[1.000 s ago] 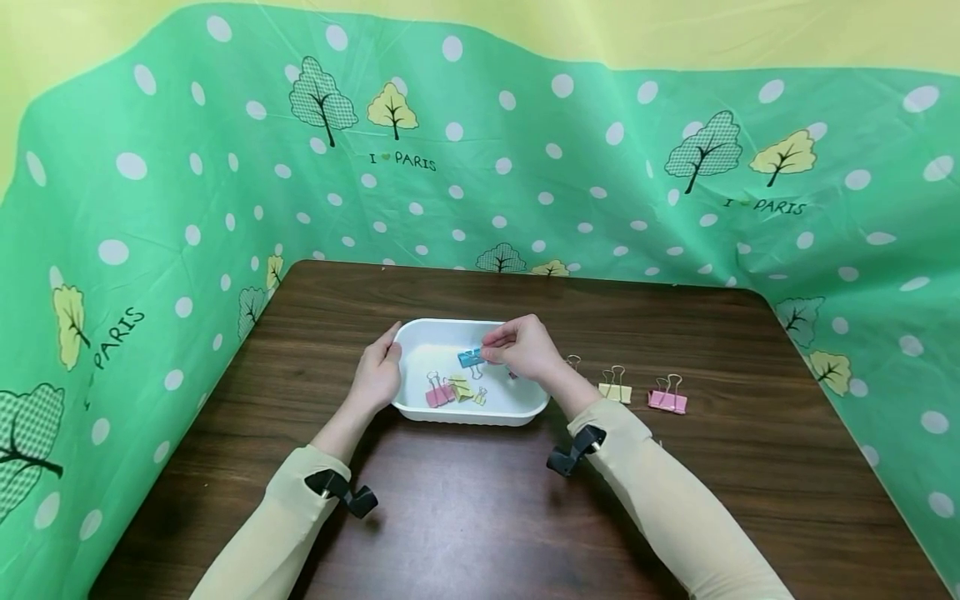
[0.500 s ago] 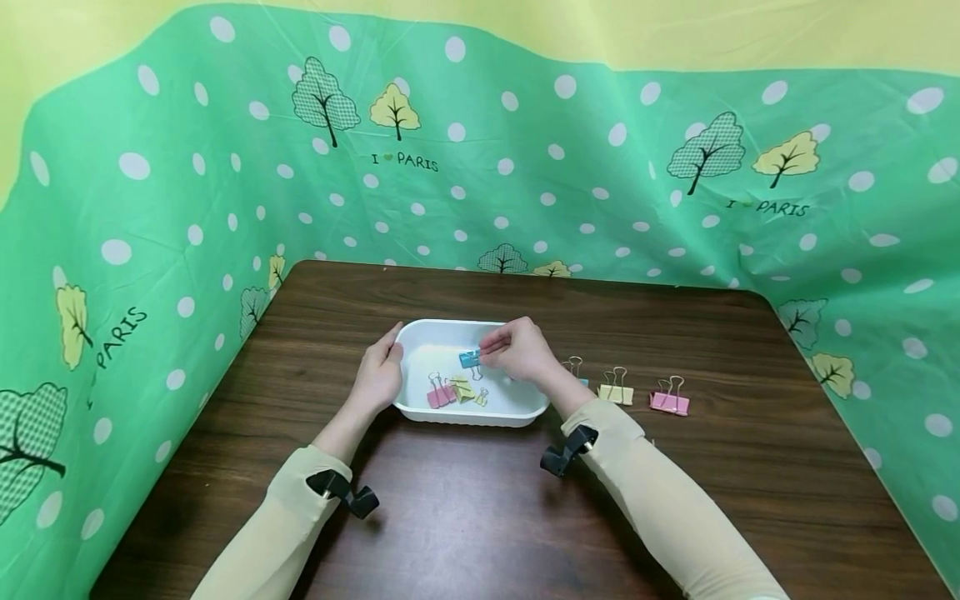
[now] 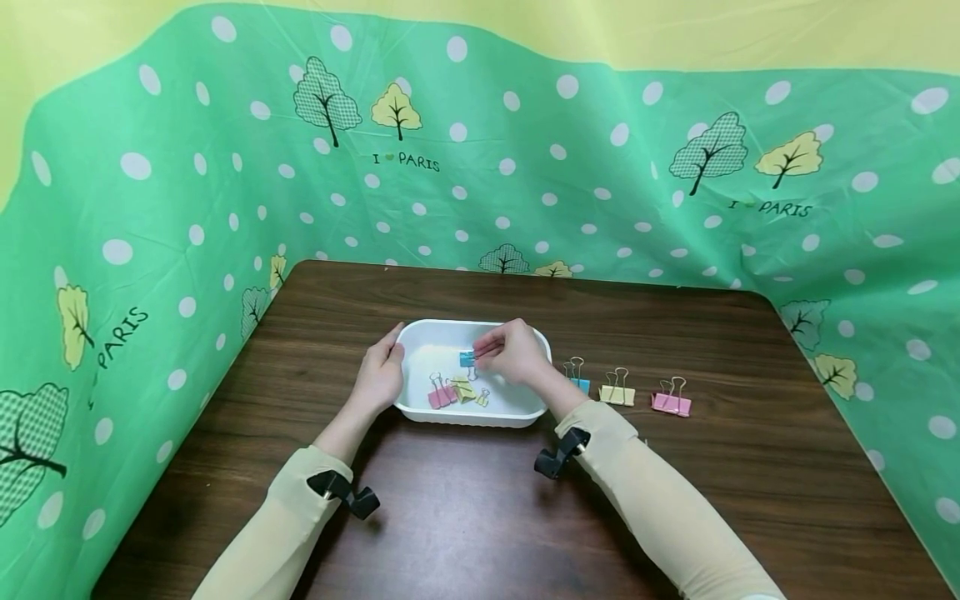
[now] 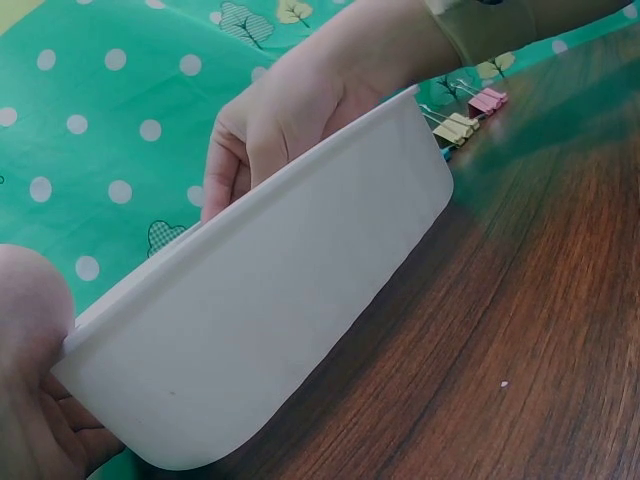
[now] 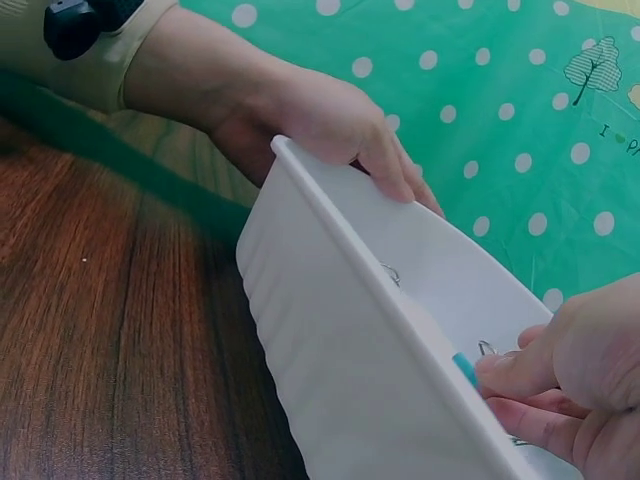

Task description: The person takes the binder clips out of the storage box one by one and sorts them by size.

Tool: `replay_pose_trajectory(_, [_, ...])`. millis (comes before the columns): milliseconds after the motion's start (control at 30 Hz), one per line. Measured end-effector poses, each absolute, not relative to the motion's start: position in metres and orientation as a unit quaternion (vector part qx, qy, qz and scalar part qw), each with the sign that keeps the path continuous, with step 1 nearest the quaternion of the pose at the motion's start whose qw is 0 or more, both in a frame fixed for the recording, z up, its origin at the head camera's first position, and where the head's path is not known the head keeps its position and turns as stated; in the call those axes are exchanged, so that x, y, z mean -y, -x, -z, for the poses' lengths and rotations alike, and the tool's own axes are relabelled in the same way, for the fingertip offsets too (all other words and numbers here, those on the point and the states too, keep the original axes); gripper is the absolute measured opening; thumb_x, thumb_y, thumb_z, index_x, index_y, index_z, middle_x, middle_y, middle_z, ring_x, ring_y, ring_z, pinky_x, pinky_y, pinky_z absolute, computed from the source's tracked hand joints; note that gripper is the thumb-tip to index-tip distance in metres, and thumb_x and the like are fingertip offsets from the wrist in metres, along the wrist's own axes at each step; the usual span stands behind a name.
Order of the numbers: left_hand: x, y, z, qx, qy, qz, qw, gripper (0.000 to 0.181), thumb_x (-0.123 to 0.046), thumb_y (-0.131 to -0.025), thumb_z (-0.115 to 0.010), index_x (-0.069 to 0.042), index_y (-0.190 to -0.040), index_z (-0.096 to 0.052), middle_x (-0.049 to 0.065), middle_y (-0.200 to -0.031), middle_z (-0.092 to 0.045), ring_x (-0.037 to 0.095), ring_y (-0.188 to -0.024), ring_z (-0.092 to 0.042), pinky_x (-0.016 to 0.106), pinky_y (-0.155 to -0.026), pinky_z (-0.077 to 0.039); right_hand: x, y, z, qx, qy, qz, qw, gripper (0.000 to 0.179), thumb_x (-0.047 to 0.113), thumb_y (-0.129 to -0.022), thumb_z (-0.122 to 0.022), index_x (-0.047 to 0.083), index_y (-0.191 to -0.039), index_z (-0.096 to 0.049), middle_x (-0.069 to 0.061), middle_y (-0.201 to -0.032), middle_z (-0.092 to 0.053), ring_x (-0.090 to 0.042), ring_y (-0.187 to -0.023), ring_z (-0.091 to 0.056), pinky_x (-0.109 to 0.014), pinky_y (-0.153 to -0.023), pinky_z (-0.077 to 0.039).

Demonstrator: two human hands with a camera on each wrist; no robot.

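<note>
A white plastic tray (image 3: 472, 414) stands on the table. My left hand (image 3: 379, 375) grips its left end, with the thumb over the rim and the other fingers against the outside. Inside the tray, my right hand (image 3: 516, 353) pinches a blue binder clip (image 3: 467, 359); in the right wrist view a bit of the blue clip (image 5: 464, 368) shows by the thumb. Nearer the front wall lie a pink binder clip (image 3: 442, 397), a yellow binder clip (image 3: 463, 389) and a smaller yellow clip (image 3: 483, 399). The hand covers part of the tray's right side.
To the right of the tray, a blue binder clip (image 3: 581, 385), a yellow one (image 3: 617, 395) and a pink one (image 3: 672, 404) stand in a row on the dark wooden table (image 3: 465, 517). A green dotted cloth (image 3: 525, 158) hangs around the table's back and sides.
My right hand has shifted a little left with the blue clip, now covering more of it. More of the blue clip on the table shows past the wrist. My left hand stays on the tray.
</note>
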State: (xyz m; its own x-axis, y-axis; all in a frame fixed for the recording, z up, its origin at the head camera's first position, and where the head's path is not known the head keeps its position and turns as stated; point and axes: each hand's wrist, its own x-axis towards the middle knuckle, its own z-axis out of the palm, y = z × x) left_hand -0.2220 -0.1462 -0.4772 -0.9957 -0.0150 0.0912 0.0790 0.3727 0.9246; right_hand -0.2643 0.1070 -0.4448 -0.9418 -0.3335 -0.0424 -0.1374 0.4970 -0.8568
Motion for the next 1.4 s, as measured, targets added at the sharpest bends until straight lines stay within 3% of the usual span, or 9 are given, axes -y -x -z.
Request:
replay_pose_trajectory(667, [0.1458,0.2224,0.4775,0.827,0.023,0.559,0.046,0.050,-0.010,-0.112,-0.035,0.006,-0.159,-0.041,0.021,-0.162,-0.043,0.034,-0.151,-0.036,0.048,-0.126,-0.024,-0.0967,0.2600,0.4452,-0.882,0.156,0.444,0.029,0.007,-0.002,-0.090,-0.082,0.001,-0.096,-0.083,-0.003,-0.086,-0.077,-0.016,-0.081,-0.071,-0.032,-0.077,-0.059])
replay_pose_trajectory(1400, [0.1442,0.2206,0.4744,0.825,0.014,0.564,0.038,0.050,-0.009,-0.112,-0.035,0.005,-0.160,-0.040,0.021,-0.162,-0.043,0.033,-0.151,-0.037,0.047,-0.126,-0.025,-0.1051,0.2599,0.4377,-0.858,0.139,0.494,-0.031,0.009,-0.002,-0.089,-0.083,0.004,-0.094,-0.084,-0.002,-0.089,-0.079,-0.016,-0.077,-0.071,-0.028,-0.068,-0.059])
